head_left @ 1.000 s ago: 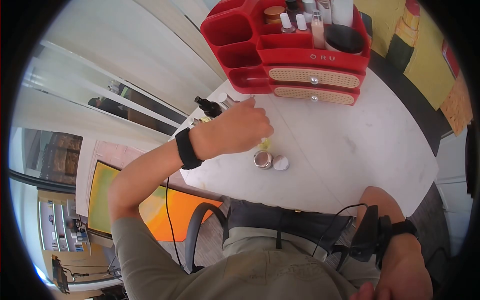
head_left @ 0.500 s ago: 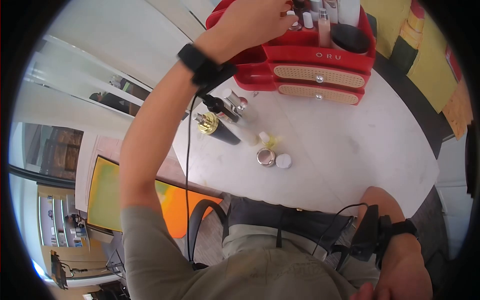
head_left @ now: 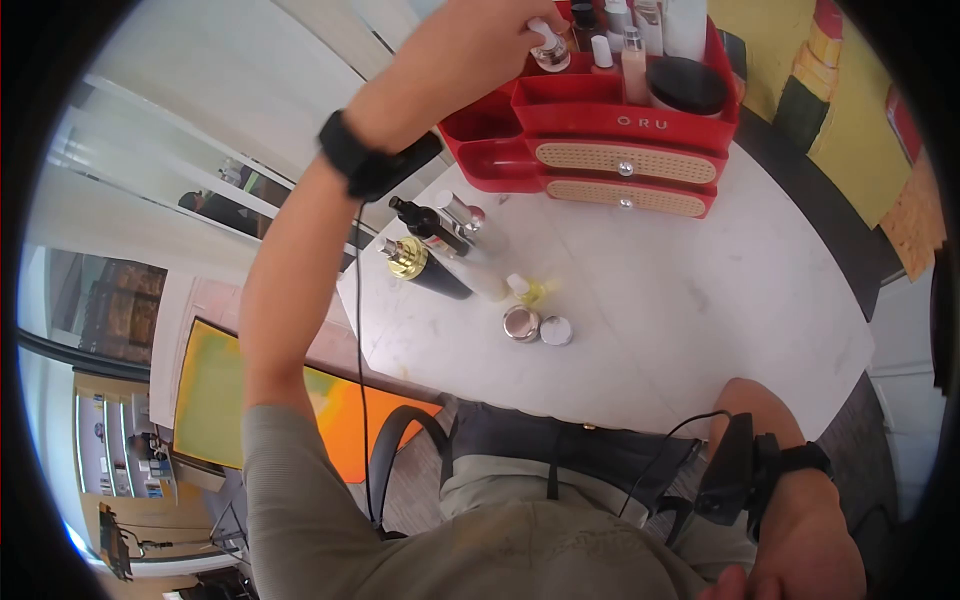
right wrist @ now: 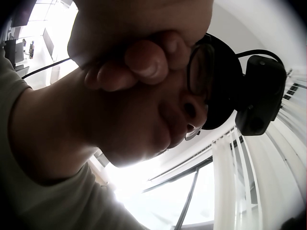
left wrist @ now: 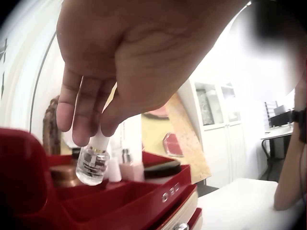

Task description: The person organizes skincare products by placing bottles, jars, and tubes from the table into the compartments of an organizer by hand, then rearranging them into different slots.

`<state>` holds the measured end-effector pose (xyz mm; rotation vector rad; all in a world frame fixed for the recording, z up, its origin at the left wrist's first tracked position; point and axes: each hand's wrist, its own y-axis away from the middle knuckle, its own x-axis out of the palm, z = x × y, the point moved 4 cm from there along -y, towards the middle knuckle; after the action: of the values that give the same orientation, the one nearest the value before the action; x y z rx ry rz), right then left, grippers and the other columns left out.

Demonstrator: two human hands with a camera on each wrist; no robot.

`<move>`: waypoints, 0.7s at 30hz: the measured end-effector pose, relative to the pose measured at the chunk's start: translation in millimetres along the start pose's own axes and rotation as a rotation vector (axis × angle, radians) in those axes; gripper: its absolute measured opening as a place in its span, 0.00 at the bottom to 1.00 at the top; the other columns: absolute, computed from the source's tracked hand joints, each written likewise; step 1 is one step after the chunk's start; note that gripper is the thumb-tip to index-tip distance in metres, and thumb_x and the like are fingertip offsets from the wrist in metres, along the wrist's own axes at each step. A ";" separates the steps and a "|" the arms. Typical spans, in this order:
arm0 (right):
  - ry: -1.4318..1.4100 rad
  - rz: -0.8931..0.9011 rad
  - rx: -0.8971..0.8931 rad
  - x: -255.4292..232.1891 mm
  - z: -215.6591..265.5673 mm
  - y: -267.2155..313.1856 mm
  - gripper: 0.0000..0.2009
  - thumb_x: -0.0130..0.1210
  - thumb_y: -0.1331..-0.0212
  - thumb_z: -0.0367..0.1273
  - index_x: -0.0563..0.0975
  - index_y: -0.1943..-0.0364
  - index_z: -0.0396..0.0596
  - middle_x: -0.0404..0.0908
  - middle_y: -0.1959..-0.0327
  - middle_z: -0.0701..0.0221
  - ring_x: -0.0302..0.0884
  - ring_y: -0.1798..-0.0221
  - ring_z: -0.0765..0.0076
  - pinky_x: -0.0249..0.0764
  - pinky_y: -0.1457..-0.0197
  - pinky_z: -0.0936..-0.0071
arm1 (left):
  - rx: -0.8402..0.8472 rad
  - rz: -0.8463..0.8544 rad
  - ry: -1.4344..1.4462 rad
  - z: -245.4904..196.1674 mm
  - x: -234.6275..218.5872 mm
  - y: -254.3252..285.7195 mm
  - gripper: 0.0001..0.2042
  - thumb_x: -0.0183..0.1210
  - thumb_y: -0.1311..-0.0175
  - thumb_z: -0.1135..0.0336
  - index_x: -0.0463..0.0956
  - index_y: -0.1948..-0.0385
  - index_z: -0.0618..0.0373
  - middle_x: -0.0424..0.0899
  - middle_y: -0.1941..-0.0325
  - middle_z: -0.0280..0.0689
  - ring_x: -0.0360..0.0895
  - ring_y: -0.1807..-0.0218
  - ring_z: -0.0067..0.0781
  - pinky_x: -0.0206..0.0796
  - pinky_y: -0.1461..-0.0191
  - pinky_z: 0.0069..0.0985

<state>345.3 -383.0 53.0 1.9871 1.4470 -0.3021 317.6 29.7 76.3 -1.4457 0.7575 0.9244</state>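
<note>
Between its thumb and fingers my left hand point(head_left: 455, 60) pinches the white cap of a small clear bottle point(head_left: 552, 52) at the red organizer point(head_left: 600, 120). Seen in the left wrist view, the bottle point(left wrist: 92, 166) hangs upright below the fingers of that hand point(left wrist: 129, 62), above the organizer's front compartments point(left wrist: 115, 199). My right hand point(head_left: 810, 555) is at the lower right, close to the body, away from the organizer. The right wrist view shows the hand point(right wrist: 139, 52) with loosely curled fingers and nothing visible in them.
On the white table point(head_left: 680, 290) stand a black-and-gold bottle point(head_left: 425, 270), a dark dropper bottle point(head_left: 428, 222), a small yellow bottle point(head_left: 527, 290), and an open jar point(head_left: 520, 323) beside a round lid point(head_left: 556, 331). Other cosmetics fill the organizer's rear.
My left hand has gone from the table bottles up to the organizer, then slightly left, with the clear bottle lifted away from the other white-capped one. The right hand has stayed put.
</note>
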 end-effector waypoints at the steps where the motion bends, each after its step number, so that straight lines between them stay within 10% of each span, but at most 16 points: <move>1: -0.004 0.004 0.000 -2.7 -3.1 0.2 0.09 0.57 0.29 0.28 0.78 0.56 0.32 0.84 0.56 0.61 0.83 0.54 0.75 0.78 0.60 0.85 | -0.078 0.093 0.011 -24.4 -19.5 5.6 0.09 0.56 0.36 0.77 0.83 0.59 0.66 0.86 0.59 0.52 0.83 0.54 0.57 0.74 0.46 0.42; 3: -0.049 0.117 -0.030 -1.7 -6.0 0.1 0.10 0.56 0.28 0.28 0.77 0.53 0.31 0.83 0.53 0.61 0.82 0.51 0.74 0.78 0.57 0.85 | -0.154 0.188 0.027 -26.4 -25.3 19.3 0.09 0.56 0.35 0.75 0.83 0.58 0.66 0.86 0.59 0.52 0.83 0.53 0.57 0.74 0.46 0.42; 5: -0.088 0.227 -0.059 0.4 -8.2 -1.0 0.11 0.54 0.27 0.27 0.76 0.50 0.30 0.82 0.50 0.60 0.81 0.48 0.74 0.79 0.55 0.85 | 0.194 0.143 -0.001 -19.3 -2.9 51.1 0.12 0.68 0.37 0.67 0.83 0.53 0.55 0.84 0.68 0.38 0.80 0.68 0.38 0.74 0.61 0.32; 15: -0.086 0.463 -0.102 -2.6 -4.9 -8.0 0.12 0.52 0.26 0.25 0.74 0.48 0.27 0.80 0.48 0.60 0.79 0.45 0.74 0.79 0.52 0.84 | 0.144 0.649 0.007 -50.9 81.4 129.5 0.06 0.63 0.37 0.71 0.81 0.60 0.58 0.83 0.64 0.40 0.82 0.60 0.46 0.73 0.54 0.38; 21: -0.071 0.261 -0.213 12.9 -45.8 -3.6 0.10 0.55 0.28 0.26 0.77 0.52 0.29 0.82 0.52 0.61 0.81 0.50 0.75 0.79 0.56 0.85 | 0.168 0.750 0.037 -52.3 103.3 147.0 0.06 0.64 0.39 0.69 0.80 0.62 0.56 0.83 0.65 0.37 0.81 0.60 0.42 0.72 0.52 0.37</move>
<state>338.2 -344.1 79.6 1.9408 1.1095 -0.0982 243.5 -28.5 -85.4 -1.0282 1.4164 1.3538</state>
